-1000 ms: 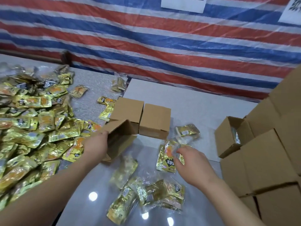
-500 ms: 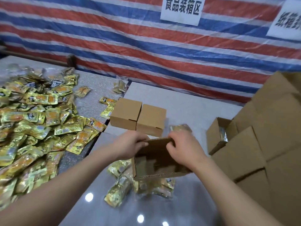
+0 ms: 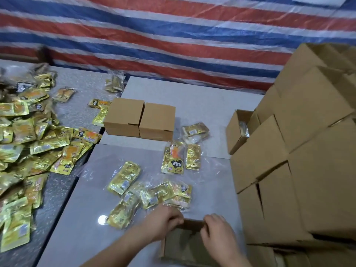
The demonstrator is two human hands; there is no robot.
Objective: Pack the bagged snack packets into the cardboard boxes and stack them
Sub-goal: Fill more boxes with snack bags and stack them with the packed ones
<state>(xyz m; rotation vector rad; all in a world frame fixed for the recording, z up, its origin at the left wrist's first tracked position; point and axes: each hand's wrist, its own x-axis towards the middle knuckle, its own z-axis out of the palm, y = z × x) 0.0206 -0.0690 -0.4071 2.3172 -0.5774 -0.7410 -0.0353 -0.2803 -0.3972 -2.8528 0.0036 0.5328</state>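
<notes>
1. Sitting near the bottom edge of the view, an open cardboard box (image 3: 185, 245) rests on the grey table (image 3: 81, 237), its dark inside facing up.
2. Both hands hold its far rim: the left hand (image 3: 163, 221) has fingers curled over the left part of the rim, and the right hand (image 3: 217, 230) has fingers curled over the right part.
3. Just beyond the box lies a cluster of bagged snack packets (image 3: 165, 193), gold packets in clear plastic bags, touching one another.
4. Farther back, another bagged set (image 3: 181, 158) lies flat, and one more bag (image 3: 195, 130) sits near two closed boxes (image 3: 140, 120) standing side by side and touching.
5. On the left, a large heap of loose gold packets (image 3: 28, 143) covers a speckled table surface (image 3: 81, 87).
6. On the right stands a stack of closed cardboard boxes (image 3: 308, 170); an open box on its side (image 3: 236, 132) rests against the stack, something shiny inside.
7. Behind everything hangs a red, white and blue striped tarp (image 3: 173, 35).
</notes>
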